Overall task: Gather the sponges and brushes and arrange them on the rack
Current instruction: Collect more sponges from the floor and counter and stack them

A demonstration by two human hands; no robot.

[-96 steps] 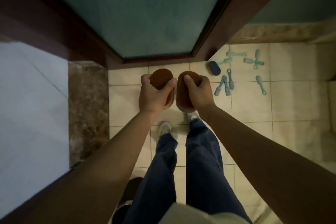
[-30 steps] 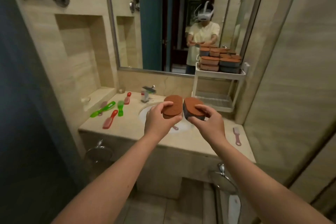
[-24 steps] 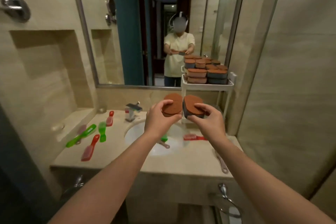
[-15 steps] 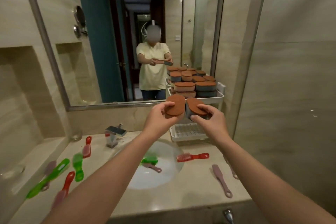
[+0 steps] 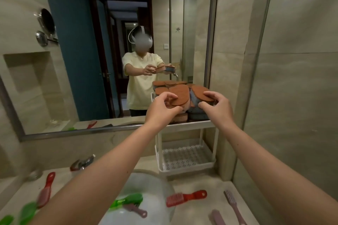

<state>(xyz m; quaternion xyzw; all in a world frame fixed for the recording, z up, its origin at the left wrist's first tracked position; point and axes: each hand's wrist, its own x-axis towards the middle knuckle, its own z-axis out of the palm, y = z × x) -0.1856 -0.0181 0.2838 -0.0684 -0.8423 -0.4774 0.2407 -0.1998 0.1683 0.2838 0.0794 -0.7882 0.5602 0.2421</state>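
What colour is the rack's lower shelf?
The lower shelf is white, with a perforated floor; head view shows it.

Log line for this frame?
step: placing sponges | left hand grip: orange sponge | right hand grip: grey-bodied sponge | both at rack top shelf | red brush on counter

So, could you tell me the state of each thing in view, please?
Left hand, gripping left sponge.
Right hand, gripping right sponge.
Rack, top shelf stacked with sponges.
Red brush, lying on the counter right of the sink.
Green brush, lying in the sink.
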